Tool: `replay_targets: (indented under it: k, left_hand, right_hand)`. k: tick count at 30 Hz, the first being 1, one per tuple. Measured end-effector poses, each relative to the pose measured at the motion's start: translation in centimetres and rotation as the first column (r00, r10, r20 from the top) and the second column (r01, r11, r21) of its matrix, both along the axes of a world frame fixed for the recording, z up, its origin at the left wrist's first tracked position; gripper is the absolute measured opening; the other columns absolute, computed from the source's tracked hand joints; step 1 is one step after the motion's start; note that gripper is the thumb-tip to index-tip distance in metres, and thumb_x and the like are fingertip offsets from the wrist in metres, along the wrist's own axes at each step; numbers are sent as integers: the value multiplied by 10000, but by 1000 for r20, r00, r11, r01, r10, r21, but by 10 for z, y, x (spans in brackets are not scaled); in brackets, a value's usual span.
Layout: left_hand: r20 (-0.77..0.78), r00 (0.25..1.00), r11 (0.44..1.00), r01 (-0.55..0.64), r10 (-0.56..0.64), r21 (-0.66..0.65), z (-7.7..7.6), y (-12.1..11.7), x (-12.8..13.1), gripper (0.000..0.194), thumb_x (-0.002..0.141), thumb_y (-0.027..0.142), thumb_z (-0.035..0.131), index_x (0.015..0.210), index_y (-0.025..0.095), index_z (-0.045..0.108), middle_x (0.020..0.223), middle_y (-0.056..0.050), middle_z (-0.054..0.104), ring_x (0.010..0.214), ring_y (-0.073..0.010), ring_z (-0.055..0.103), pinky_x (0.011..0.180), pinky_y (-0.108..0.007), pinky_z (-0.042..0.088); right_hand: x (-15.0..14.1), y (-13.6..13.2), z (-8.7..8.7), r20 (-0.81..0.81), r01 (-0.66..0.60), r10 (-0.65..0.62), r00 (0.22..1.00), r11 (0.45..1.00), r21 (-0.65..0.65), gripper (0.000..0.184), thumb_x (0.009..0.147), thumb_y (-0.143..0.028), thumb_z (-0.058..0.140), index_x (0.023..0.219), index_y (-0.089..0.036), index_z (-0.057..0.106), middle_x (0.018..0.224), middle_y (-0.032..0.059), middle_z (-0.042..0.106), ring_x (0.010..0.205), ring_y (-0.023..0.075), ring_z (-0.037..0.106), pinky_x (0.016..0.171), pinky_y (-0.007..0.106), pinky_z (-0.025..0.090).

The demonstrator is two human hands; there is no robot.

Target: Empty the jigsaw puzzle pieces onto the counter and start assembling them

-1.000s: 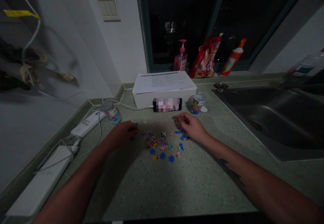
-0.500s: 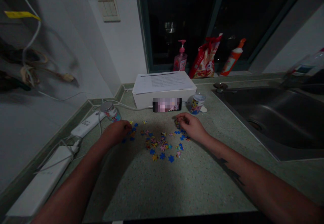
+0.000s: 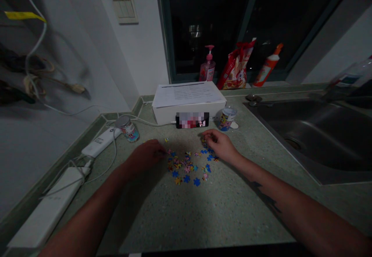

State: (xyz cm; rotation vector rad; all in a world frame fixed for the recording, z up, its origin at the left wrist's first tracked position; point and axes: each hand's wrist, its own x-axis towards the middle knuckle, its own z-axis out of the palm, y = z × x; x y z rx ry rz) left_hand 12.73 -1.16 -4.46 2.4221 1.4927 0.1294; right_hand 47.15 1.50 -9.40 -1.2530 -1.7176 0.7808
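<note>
Small jigsaw puzzle pieces (image 3: 186, 178), blue, pink, yellow and orange, lie loose in a cluster on the speckled green counter (image 3: 186, 218). My left hand (image 3: 148, 154) is low over the cluster's left edge, its fingers drawn together and pointing right at a pink piece (image 3: 169, 152). Motion blurs it, and whatever is between its fingertips is hidden. On the far right side of the cluster, my right hand (image 3: 219, 142) rests with thumb and fingers curled in a pinch beside several pieces (image 3: 204, 140). What it pinches is too small to make out.
Behind the pieces a phone (image 3: 192, 120) leans on a white box (image 3: 162, 111) topped with printed paper. A lidded jar (image 3: 128, 128) stands left, an open-topped tin (image 3: 227, 118) right. Power strips (image 3: 55, 206) and cables line the left wall; a steel sink (image 3: 314, 133) is right.
My left hand has moved right, from the leftmost pieces toward the middle of the cluster, and now covers pieces that showed before. The right hand stays in place.
</note>
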Motion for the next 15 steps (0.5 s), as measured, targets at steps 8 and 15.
replay_targets:
  k: [8,15]
  left_hand:
    - [45,990,986,138,-134,-94,3,-17,22,211,1005,319,644,1148,261,787,1151,-71,741,1105,-266,678,972,-396,526]
    - [48,991,986,130,-126,-101,0,-15,19,214,1012,313,630,1136,257,796,1139,-77,748,1077,-268,689,951,-399,523]
  right_hand:
    - [-1,-1,1,7,5,-5,1000,1000,11,294,868,-301,580,1081,-210,761,922,64,786,749,206,685,709,343,528]
    - [0,0,-1,17,10,-10,1000,1000,7,299,865,-308,585,1085,-205,760,914,65,781,739,203,675,699,346,520]
